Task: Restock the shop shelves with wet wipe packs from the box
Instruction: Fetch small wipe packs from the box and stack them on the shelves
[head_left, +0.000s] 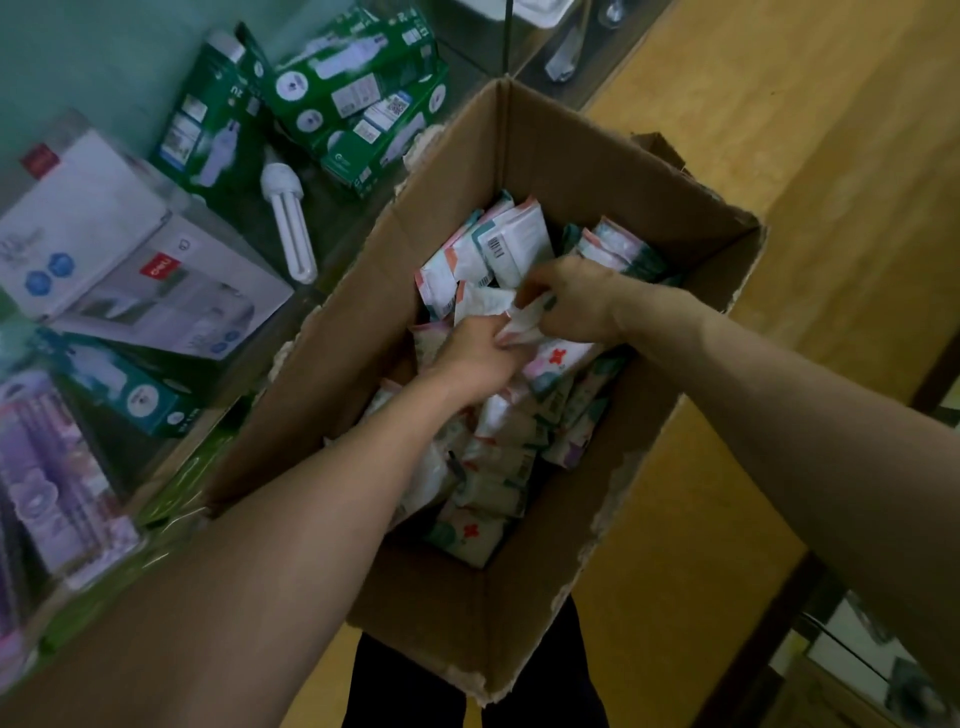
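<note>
Left hand (475, 358): reached down into the cardboard box (545, 156), near its middle; the fingers are curled and closed on a white wet wipe pack (519, 326).
Right hand (576, 301): lowered into the box from the right wall, just beside the left hand; the fingers are bent and pinched on the same white pack, as far as can be told.
White wet wipe pack: held between the two hands at the middle of the box, on top of the heap; it is crumpled.
Wet wipe packs (498, 467): piled loosely across the box floor, tilted at many angles; a barcode is seen on one (511, 244) toward the far end.
Cardboard box: open at the top, with the rim torn and frayed along the near and right edges.
Green bulb cartons (343, 98): stacked beyond the box's far left corner.
Bare lamp tube (288, 228): laid flat, left of the box.
White cartons (130, 260): set further left of the box.
Purple packs (47, 467): placed left of the box's near end; the print is blurred.
Yellow-brown surface (779, 156): seen right of the box.
</note>
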